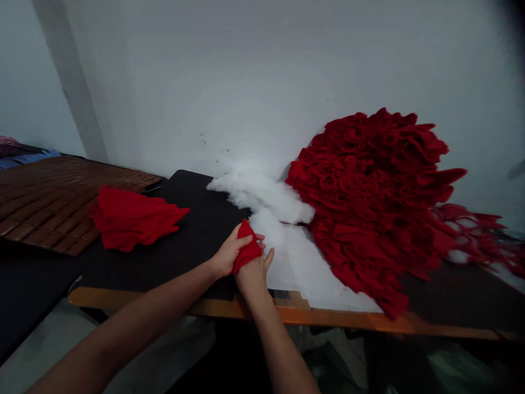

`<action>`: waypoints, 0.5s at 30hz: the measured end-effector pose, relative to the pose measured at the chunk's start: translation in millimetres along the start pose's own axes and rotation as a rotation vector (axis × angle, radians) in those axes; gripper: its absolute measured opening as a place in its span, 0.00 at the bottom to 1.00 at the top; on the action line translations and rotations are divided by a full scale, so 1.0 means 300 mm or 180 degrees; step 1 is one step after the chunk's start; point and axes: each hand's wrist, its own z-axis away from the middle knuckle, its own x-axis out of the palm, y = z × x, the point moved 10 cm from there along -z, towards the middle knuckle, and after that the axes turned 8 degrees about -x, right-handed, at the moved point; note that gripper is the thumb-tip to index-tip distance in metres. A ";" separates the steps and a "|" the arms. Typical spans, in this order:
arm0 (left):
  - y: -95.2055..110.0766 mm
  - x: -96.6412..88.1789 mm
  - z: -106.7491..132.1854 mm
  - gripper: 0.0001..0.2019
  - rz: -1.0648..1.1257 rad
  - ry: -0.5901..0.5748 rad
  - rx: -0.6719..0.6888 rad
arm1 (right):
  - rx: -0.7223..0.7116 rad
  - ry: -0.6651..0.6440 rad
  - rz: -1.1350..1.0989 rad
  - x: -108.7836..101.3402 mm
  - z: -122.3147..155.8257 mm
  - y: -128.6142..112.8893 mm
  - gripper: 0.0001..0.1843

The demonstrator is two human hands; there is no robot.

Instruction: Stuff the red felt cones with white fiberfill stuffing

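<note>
While both hands are pressed together right at the front of the table, there's a small bunched-up piece of red cloth (247, 247) squashed between them, so that's the thing being worked on. The left hand (229, 251) is wrapped over it from the left with the fingers pointing across, and the right hand (252, 275) is clamped against it from below, with its thumb (268, 258) sticking up on the far side. Not much of the cloth shows, just a red bit poking out at the top and a strip running down between the palms.

Right beside the hands is a long drift of white stuffing (285, 241), running from the middle of the black tabletop (192, 230) down to the table's orange-brown wooden edge (287, 311). Just past that, a huge heap of red frilly fabric (369, 202) leans against the white wall (246, 82), and some stringy red strips (471, 230) trail off to the right of it.

Over on the left there's a looser red cloth (131, 219) lying flat, partly over a brown slatted mat (53, 202). Near its top corner sits a small dark object (151, 188), too small to make out properly
</note>
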 end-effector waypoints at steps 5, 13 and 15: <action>0.022 0.026 0.001 0.12 0.0264 -0.0142 -0.0127 | -0.0426 0.0117 -0.0198 -0.100 0.008 -0.026 0.30; 0.029 -0.010 -0.003 0.12 0.0381 -0.0005 -0.0111 | -0.0735 -0.0149 -0.0789 -0.169 0.013 -0.075 0.28; 0.019 -0.012 -0.003 0.12 0.0393 -0.0018 -0.0161 | -0.0717 -0.0095 -0.0569 -0.164 -0.001 -0.081 0.26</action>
